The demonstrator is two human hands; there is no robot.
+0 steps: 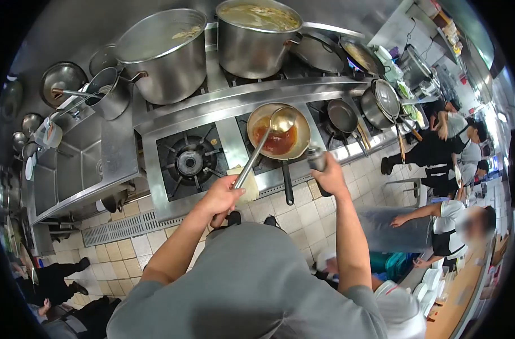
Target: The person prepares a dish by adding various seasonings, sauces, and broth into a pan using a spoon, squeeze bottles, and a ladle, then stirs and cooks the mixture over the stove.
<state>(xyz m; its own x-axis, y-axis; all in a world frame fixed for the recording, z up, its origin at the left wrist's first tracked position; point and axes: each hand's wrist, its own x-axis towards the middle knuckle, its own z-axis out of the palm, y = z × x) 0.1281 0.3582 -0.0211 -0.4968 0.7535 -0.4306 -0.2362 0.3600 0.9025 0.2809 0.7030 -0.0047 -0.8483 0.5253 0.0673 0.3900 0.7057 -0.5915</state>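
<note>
Evidently metal and stiff, the long ladle (pixel 262 144) you hold should feel light when its bowl (pixel 283 119) is empty and front-heavy when full; your left hand (pixel 220 199) is closed around the near end of its handle, probably the coolest place to grasp, though grease could make it slippery. The pan (pixel 303 134), set on the stove (pixel 232 146), is likely weightier and best taken by its dark handle (pixel 288 183), which points toward you, untouched. Your right hand (pixel 332 178) is wrapped around a small metallic container (pixel 316 160) just beside the pan, seemingly light enough for one hand, its contents hidden. The ladle gleams silver, its round bowl within the pan's rim, contact unclear, near glossy red-brown sauce (pixel 280 146) pooled against a pale interior
</note>
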